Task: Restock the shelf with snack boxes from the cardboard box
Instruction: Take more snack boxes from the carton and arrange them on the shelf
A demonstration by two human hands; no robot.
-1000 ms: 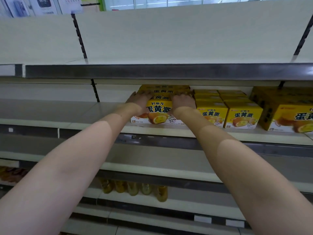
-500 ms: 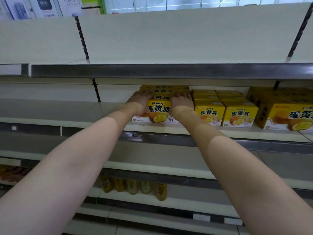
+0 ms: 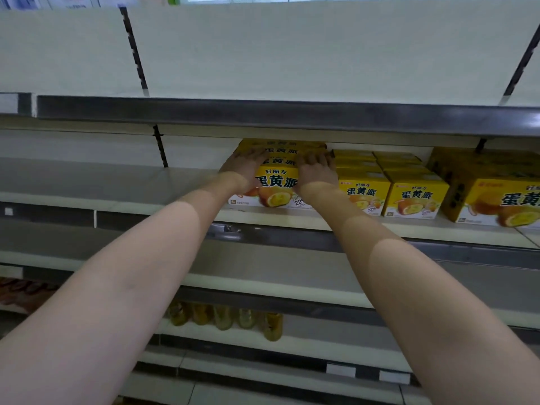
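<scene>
Yellow snack boxes (image 3: 277, 182) with black lettering and white base strip, cream shelf (image 3: 117, 185) with grey edge.

The single head-worn camera looks forward and slightly down along both outstretched arms at the shelf (image 3: 122, 197), close enough that the two grips on the yellow box (image 3: 277, 182) sit just above the frame's centre.

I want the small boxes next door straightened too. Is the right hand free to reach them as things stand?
Probably yes: the right hand rests on the snack box right beside the small boxes, with nothing between them.
</scene>
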